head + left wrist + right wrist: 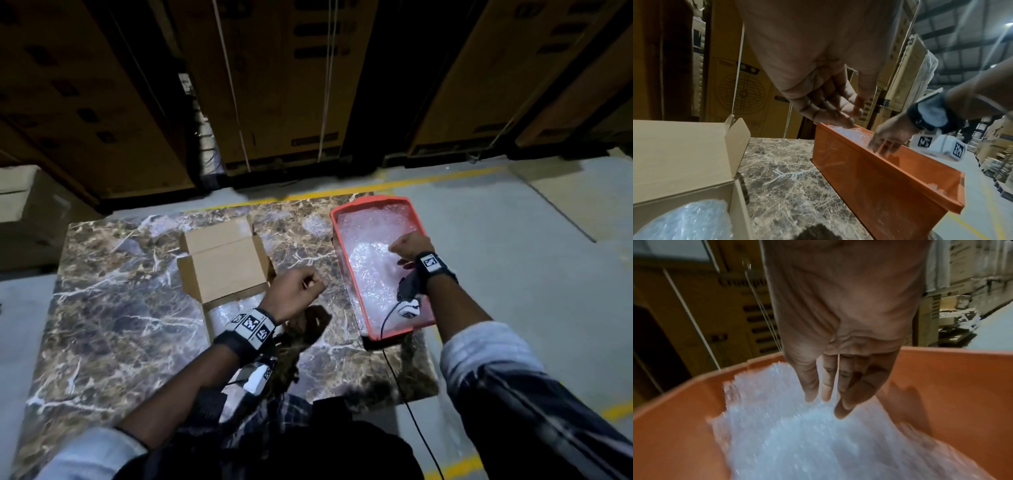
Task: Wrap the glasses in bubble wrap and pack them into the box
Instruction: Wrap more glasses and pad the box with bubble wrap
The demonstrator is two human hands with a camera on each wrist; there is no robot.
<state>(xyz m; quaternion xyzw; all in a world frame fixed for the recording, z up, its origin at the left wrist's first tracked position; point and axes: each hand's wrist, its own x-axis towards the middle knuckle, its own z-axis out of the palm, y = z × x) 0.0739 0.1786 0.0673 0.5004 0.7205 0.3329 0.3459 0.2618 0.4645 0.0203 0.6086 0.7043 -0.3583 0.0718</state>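
Note:
An open cardboard box (226, 260) sits on the marble table (120, 325), with a bubble-wrapped bundle (684, 222) lying inside it. To its right stands an orange tray (337, 240) lined with loose bubble wrap (787, 434). My left hand (306, 284) hovers between box and tray, its fingers (830, 112) loosely curled and holding nothing. My right hand (406, 246) reaches down into the tray, and its straight fingertips (840, 412) touch the bubble wrap. No bare glass shows in any view.
Tall stacked cartons (274, 85) stand behind the table. A smaller carton (24, 205) sits on the floor at the left. A black cable (411, 411) runs from my right wrist over the table's front edge. Grey floor with yellow lines surrounds the table.

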